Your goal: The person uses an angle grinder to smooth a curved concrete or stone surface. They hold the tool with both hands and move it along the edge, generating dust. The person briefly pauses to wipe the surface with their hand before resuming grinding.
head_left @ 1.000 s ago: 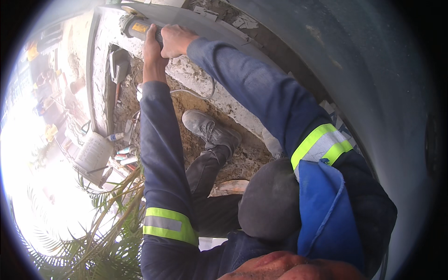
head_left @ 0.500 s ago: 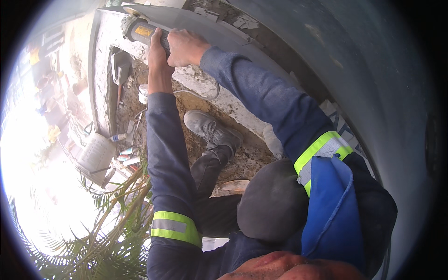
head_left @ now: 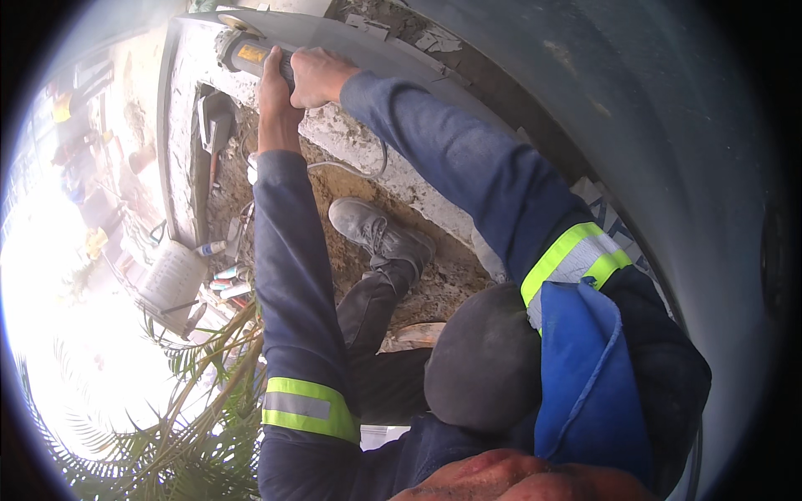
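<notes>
At the upper left an angle grinder (head_left: 250, 55) with a grey body and a yellow label is held out at arm's length. My left hand (head_left: 278, 102) wraps its body, the thumb lying along it. Closed round the rear end of the grinder is my right hand (head_left: 320, 77), close beside the left. A round pale disc (head_left: 240, 22) shows at the tool's head, close to a smooth grey curved surface (head_left: 334, 37); whether they touch I cannot tell. A light cord (head_left: 355, 174) hangs in a loop below the hands.
A rough white ledge (head_left: 359, 138) runs beneath the arms. My grey shoe (head_left: 380, 230) stands on broken, dusty ground. To the left are a trowel-like tool (head_left: 219, 134), a white bucket (head_left: 173, 275) and palm leaves (head_left: 192, 417). A large grey curved wall (head_left: 668, 150) rises on the right.
Both hands have shifted slightly to the left along with the angle grinder's rear end, while its head has hardly moved. The grip of both hands stays closed.
</notes>
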A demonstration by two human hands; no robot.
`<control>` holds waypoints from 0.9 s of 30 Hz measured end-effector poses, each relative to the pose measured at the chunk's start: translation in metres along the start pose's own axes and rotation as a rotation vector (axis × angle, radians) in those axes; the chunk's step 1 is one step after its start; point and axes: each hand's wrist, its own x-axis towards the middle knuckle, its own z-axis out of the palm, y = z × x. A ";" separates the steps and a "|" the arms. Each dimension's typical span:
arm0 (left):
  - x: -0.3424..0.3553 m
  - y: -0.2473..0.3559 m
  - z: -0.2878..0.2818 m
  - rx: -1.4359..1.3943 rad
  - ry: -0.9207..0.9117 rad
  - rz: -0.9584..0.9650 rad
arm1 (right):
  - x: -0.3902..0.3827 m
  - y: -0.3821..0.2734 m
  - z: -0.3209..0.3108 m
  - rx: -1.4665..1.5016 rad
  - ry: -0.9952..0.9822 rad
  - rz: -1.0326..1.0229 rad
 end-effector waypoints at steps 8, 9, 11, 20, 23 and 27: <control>0.015 0.003 -0.007 -0.022 0.030 -0.026 | 0.017 -0.003 0.003 -0.022 -0.023 -0.003; 0.014 0.004 -0.007 -0.027 0.022 -0.034 | 0.013 -0.005 0.000 -0.025 -0.025 -0.001; 0.011 0.005 -0.007 -0.038 0.003 -0.052 | 0.004 -0.009 -0.006 -0.030 -0.026 0.004; -0.036 -0.004 0.018 -0.020 -0.010 0.004 | -0.040 0.004 -0.008 -0.048 0.036 -0.050; -0.035 -0.007 0.022 -0.030 -0.006 0.020 | -0.035 0.007 -0.006 -0.043 0.032 -0.021; -0.023 -0.003 0.017 0.010 0.054 0.026 | -0.023 0.006 -0.006 0.002 0.011 -0.035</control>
